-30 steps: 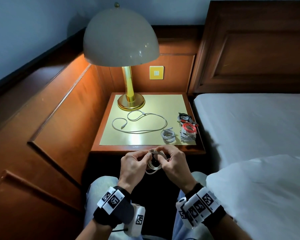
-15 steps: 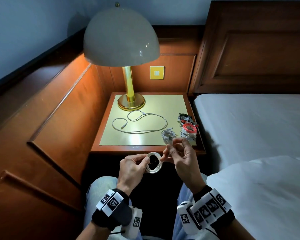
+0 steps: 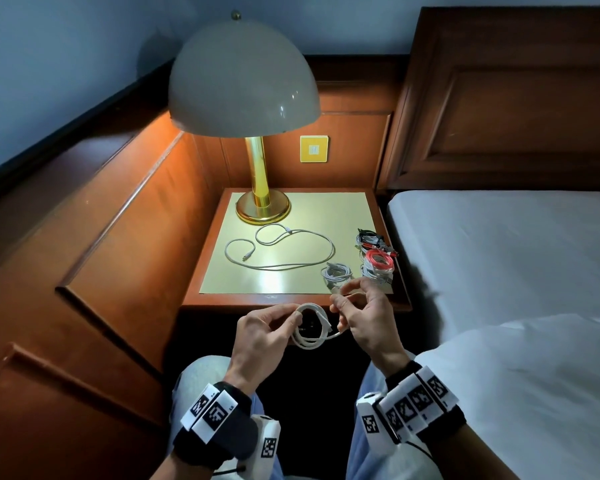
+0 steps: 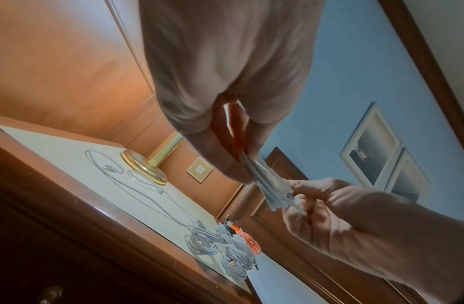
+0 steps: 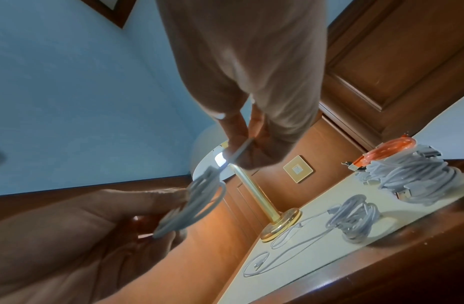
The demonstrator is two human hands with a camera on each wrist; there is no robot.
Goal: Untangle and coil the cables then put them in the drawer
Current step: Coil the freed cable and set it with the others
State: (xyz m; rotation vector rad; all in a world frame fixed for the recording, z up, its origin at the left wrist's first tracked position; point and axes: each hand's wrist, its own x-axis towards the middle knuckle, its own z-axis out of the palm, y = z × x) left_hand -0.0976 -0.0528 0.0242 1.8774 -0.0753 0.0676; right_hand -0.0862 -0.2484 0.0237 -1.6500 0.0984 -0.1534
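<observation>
My left hand (image 3: 267, 329) pinches the white cable coil (image 3: 310, 332); my right hand (image 3: 364, 317), gripping its tail, should wrap it snugly around.

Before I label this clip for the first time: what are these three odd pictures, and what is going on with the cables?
There is no machine here: a person works with bare hands, wearing cameras. One picture comes from the head, looking down; the other two come from cameras strapped to each wrist, looking along the fingers, so they appear tilted.

The left hand pinches a small white coil in front of the nightstand. The right hand pinches that cable's loose end, apparently finishing the wrap.

On the nightstand stand a brass lamp, a loose white cable still to be coiled, one white coiled cable, and a pile of coiled cables, one of them red. No open drawer shows in these views.
</observation>
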